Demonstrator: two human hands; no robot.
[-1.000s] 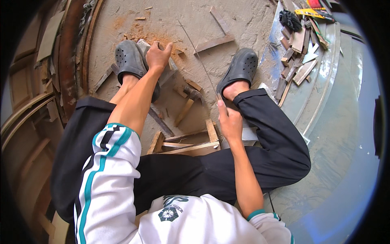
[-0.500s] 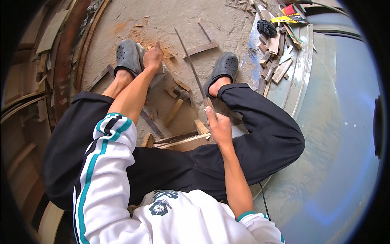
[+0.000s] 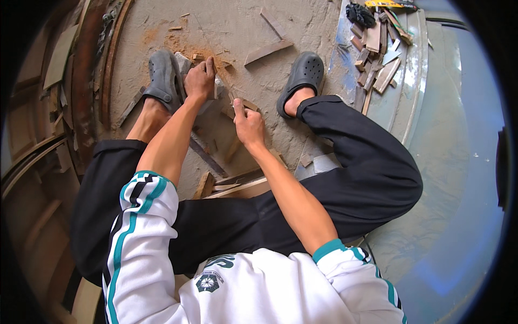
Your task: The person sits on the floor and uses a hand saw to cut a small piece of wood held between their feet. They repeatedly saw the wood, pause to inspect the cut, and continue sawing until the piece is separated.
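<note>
Far left, wooden panels [image 3: 60, 60] stand on edge and overlapped, probably to keep the floor between the legs free; a rust-brown beam [image 3: 85, 86] runs beside them. Next, the left clog [image 3: 162, 80], set tight against a pale block [image 3: 184, 63], seemingly to brace it from the side. Left hand [image 3: 199, 81] bears down on top of the block, arm nearly straight, which would let body weight steady it. Fingers curled, narrow grip; their undersides are hidden, so cannot tell what they close on. A small wood offcut [image 3: 198, 56] lies just beyond the knuckles, orange sawdust [image 3: 186, 43] spread around it. Right of that, a slim hand tool [image 3: 232, 97] slants forward toward the left hand, its far part blurred; cannot tell whether it touches the block. Right hand [image 3: 250, 127] wraps the near end in a closed fist, thumb laid along the top, likely for control of direction. Two wood strips [image 3: 270, 52] lie ahead on the floor, roughly in an L. Right clog [image 3: 307, 75] planted well apart from the left, presumably for balance and elbow room. Farther right, a heap of offcuts [image 3: 377, 62] with a crumpled black glove or cloth [image 3: 360, 15] above it.
</note>
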